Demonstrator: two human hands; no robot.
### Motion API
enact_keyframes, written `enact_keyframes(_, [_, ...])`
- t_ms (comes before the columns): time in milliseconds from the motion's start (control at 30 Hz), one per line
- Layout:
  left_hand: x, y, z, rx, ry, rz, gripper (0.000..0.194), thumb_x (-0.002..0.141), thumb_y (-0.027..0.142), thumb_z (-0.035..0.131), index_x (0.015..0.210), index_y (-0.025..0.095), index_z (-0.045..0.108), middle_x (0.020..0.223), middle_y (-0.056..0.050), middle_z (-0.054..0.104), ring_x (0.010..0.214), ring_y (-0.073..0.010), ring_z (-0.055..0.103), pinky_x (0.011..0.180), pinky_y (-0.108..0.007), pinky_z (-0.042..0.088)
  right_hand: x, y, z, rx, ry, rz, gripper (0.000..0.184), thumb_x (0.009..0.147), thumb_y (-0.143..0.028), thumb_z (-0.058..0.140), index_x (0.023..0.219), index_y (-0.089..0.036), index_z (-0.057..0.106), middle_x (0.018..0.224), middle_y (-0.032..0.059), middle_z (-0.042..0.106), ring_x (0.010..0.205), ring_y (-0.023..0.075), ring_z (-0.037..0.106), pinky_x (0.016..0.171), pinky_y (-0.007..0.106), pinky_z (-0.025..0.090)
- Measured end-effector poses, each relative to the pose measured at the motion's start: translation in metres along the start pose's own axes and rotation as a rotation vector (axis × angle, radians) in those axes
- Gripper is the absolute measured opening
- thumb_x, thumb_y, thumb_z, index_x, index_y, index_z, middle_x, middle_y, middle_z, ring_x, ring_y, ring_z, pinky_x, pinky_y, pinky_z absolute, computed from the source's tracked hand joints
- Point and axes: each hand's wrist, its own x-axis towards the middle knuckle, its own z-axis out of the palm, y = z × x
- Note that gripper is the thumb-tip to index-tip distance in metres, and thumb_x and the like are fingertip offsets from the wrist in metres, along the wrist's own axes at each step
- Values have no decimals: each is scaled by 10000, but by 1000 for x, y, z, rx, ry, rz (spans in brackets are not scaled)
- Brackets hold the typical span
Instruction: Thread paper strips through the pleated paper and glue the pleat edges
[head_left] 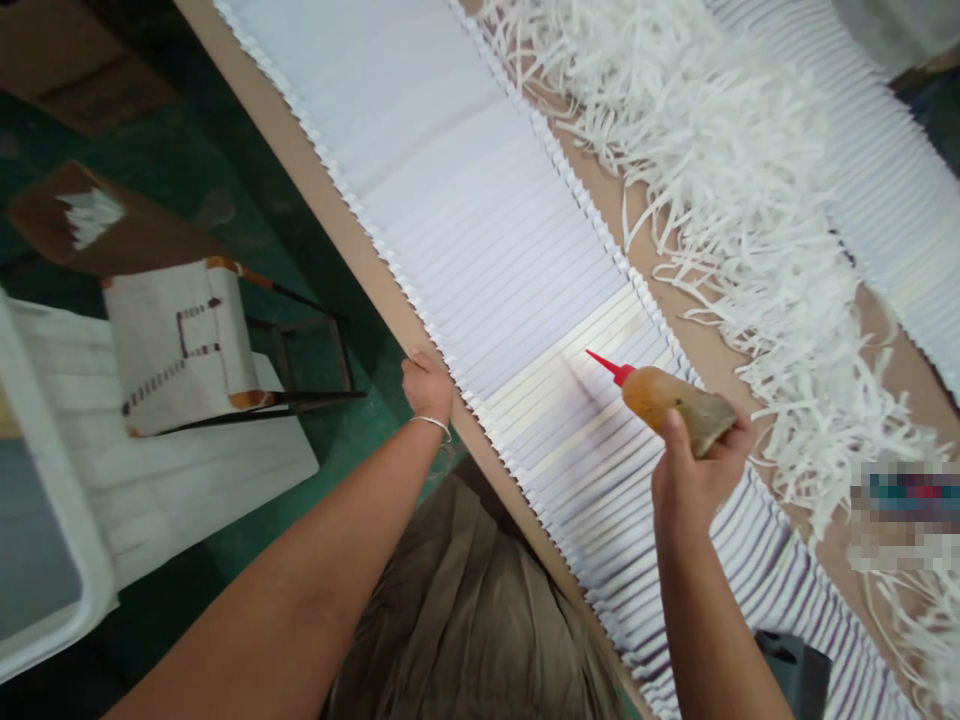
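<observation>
My right hand (pixel 701 470) is wrapped round a yellowish glue bottle (pixel 660 395) with a long red nozzle. The bottle is tilted over a long row of overlapping white paper strips (pixel 540 400), its tip pointing up and left above them. Whether the tip touches the paper I cannot tell. At the near edge of the brown table (pixel 480 440), my left hand (pixel 429 385) has its fingers curled on the table edge, right beside the strips' ends. A thin bracelet circles that wrist.
Beyond the row lies a heap of loose shredded white strips (pixel 697 150), with another layered row (pixel 892 210) behind it. A dark box-shaped object (pixel 795 670) sits near my right forearm. Left on the green floor stand a woven-seat stool (pixel 180 350) and an open carton (pixel 142 220).
</observation>
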Motion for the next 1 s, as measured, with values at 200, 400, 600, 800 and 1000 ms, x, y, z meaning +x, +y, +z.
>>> enact_keyframes(200, [23,-4,-18,-86,-157,-13,434,1091,422,264,1019,151,595,1101,-222,718,1030,-315,715,893,-410,528,36,11,-13,409,111,424,419,768,-403,809,1116,-267,618,1083,-32,702,951,156,711,765,313,603])
enact_keyframes(400, [122,46,-23,11,-18,-17,454,1102,410,223,1058,96,548,1165,-252,681,1109,-317,678,957,-409,513,70,27,-10,421,150,478,415,739,-398,840,1084,-253,660,1069,-10,714,905,175,717,676,302,596])
enact_keyframes(600, [151,62,-11,122,94,19,563,1102,431,157,1098,35,557,1202,-268,678,1134,-345,669,982,-472,523,122,42,20,368,107,389,466,713,-402,866,1090,-225,656,1055,2,714,920,181,717,732,340,624])
enact_keyframes(800, [149,59,-11,176,121,56,537,1095,360,201,1084,12,609,1198,-296,682,1142,-363,681,974,-480,535,159,56,41,239,90,298,501,701,-443,885,1044,-213,600,990,7,696,875,187,717,729,393,652])
enact_keyframes(1000, [157,58,-7,153,162,77,510,1092,311,253,1080,-27,635,1171,-333,681,1149,-378,691,1006,-501,523,171,61,49,215,69,293,481,694,-432,893,1005,-222,591,953,-13,682,832,178,718,684,360,657])
